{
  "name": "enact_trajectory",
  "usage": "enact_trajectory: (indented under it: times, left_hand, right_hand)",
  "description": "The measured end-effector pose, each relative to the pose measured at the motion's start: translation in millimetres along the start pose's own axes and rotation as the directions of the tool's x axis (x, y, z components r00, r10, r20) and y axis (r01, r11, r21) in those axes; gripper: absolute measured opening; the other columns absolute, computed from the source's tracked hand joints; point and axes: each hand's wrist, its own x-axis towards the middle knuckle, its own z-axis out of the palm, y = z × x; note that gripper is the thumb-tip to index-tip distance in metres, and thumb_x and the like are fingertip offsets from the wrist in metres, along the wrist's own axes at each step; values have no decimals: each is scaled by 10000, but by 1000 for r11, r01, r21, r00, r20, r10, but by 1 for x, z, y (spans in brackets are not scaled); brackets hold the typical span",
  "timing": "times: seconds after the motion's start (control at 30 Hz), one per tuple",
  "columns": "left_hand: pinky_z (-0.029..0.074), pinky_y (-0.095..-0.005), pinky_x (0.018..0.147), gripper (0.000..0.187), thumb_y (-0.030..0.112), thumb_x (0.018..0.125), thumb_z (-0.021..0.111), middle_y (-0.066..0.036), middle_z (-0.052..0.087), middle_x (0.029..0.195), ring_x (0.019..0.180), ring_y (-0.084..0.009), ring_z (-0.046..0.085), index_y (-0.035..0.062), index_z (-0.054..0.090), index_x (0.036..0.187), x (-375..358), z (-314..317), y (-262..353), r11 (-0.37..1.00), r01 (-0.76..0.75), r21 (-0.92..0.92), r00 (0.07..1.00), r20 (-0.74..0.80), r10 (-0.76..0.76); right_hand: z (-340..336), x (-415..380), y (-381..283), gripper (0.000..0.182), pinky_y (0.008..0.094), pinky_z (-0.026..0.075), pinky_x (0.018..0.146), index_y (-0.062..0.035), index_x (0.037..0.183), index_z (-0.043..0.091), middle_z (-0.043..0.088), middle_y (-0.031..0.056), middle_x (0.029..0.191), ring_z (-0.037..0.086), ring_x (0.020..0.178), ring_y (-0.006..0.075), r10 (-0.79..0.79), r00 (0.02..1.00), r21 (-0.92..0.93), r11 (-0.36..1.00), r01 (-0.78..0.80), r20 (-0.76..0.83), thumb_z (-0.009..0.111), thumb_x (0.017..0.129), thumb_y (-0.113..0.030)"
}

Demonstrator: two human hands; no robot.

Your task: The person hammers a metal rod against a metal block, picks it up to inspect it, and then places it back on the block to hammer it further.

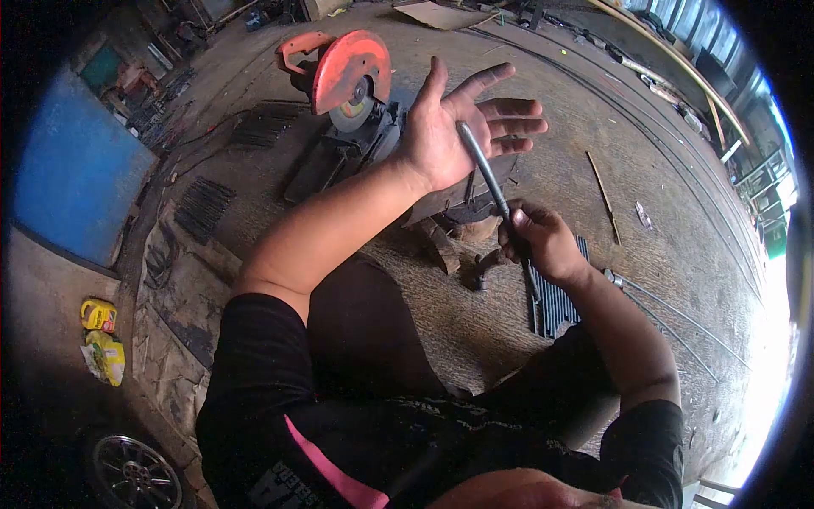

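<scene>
Here the left hand (pixel 445 136) is spread flat, palm up, fingers apart, gripping nothing; the upper end of a dark metal rod (pixel 492 182) lies across its palm. The right hand (pixel 543 242) has its grip clamped around the rod's middle, and the rod's lower end runs out below the fist. Just behind the left hand stands a chop saw (pixel 348 85) with an orange blade guard, its cutting disc showing beneath the guard; the left wrist and palm partly cover its base. Below the right hand a bundle of cut dark rods (pixel 560 297) lies on the concrete floor (pixel 661 153), partly hidden by the right forearm. More rod stacks (pixel 203 204) lie on the floor to the left, well apart from the hands. A blue panel (pixel 72 170) stands at far left, with a yellow bottle (pixel 98 315) near it and a wheel rim (pixel 136 475) at lower left.
</scene>
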Motion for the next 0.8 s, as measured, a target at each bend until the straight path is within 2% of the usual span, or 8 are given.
enact_trajectory:
  times: [0.13,0.2,0.43,0.53,0.6,0.63,0.73,0.8]
  left_hand:
    - [367,-561,1028,840,743,885,254,-271,517,1288,1233,-458,466,110,355,1429,2,-3,-2,1000,-7,-18,1000,-23,6]
    - [362,-563,1033,836,738,887,260,-273,521,1278,1225,-457,472,107,354,1426,2,-4,-3,999,-20,-36,999,-48,19]
    - [371,-550,1036,792,699,908,295,-268,530,1266,1218,-444,485,86,372,1403,5,-14,-3,1000,-19,-22,1000,-16,19]
    - [398,-511,1033,671,579,959,364,-244,558,1241,1197,-397,521,57,397,1378,7,-26,-8,1000,21,23,1000,-21,-21]
    - [428,-469,1021,541,439,994,411,-218,585,1214,1164,-345,560,36,423,1355,7,-33,-18,952,112,286,992,-85,-91]
    - [456,-449,993,457,351,1013,407,-194,602,1195,1134,-312,587,22,457,1327,6,-37,-25,964,136,227,991,-52,-127]
    - [469,-445,980,446,335,1021,388,-186,601,1197,1129,-307,592,5,473,1308,1,-35,-44,938,244,244,970,-44,-241]
    - [492,-429,931,405,318,1024,385,-158,621,1111,1046,-285,623,-5,522,1227,1,-36,-57,936,248,251,969,-88,-233]
  right_hand:
    - [6,-3,-5,350,290,498,637,-25,1063,490,573,60,834,566,674,153,-67,998,92,994,67,1,627,928,-317]
    - [5,-1,-4,399,275,472,609,-46,1093,461,562,56,847,547,653,145,-137,990,-140,980,138,19,687,886,-301]
    - [1,1,-8,278,270,415,570,-16,998,512,555,46,781,527,663,135,-29,999,-52,998,27,-33,657,908,-236]
    - [-6,6,-3,241,271,419,601,-6,962,531,551,44,756,525,669,137,-74,990,8,997,75,-123,615,933,-230]
    - [-9,7,-5,245,271,416,625,-7,973,536,548,40,750,526,684,136,-99,985,35,994,105,-143,590,947,-244]
    - [-14,8,-2,221,281,427,644,-4,1016,530,551,44,790,528,697,138,-93,986,8,995,95,-139,585,948,-207]
    - [-9,9,3,226,288,436,645,0,1077,511,549,50,841,524,693,140,-138,982,141,978,156,-130,580,949,-174]
    - [-8,9,6,247,304,467,662,2,1119,489,546,54,877,551,713,154,-126,984,183,972,148,-128,575,951,-157]
